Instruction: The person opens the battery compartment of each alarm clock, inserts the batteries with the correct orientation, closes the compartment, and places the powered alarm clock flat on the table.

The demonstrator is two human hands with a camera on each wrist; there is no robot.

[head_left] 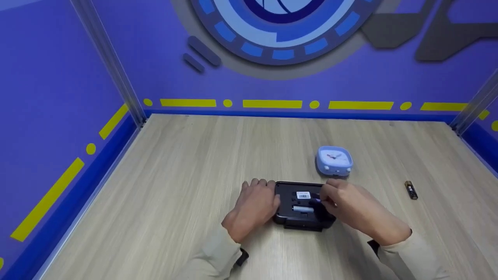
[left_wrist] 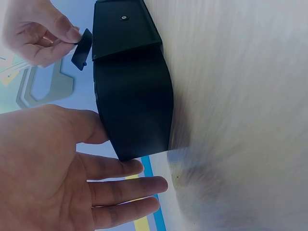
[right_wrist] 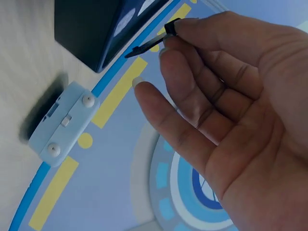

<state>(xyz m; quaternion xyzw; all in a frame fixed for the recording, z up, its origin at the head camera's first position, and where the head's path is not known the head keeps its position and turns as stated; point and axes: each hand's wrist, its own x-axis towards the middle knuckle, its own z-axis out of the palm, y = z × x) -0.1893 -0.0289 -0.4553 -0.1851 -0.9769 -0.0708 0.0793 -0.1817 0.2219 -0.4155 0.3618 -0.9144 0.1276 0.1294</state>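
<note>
A black box-shaped device (head_left: 286,212) lies on the table with its back up. A white barcode label (head_left: 303,195) and a silvery battery (head_left: 302,209) in a slot show on that back. My left hand (head_left: 255,204) rests at the device's left side, its thumb and index finger touching it and its fingers fairly straight in the left wrist view. Between thumb and fingertips, my right hand (head_left: 344,202) pinches a small black battery cover (left_wrist: 83,49), held tilted just above the device's right part. In the right wrist view the cover (right_wrist: 147,46) is apart from the device.
Just behind the device stands a light blue alarm clock (head_left: 334,161), face tilted up. A black and gold battery (head_left: 411,190) lies farther right on the wooden table (head_left: 186,167). Blue-purple printed panels (head_left: 272,89) wall the table's back and sides.
</note>
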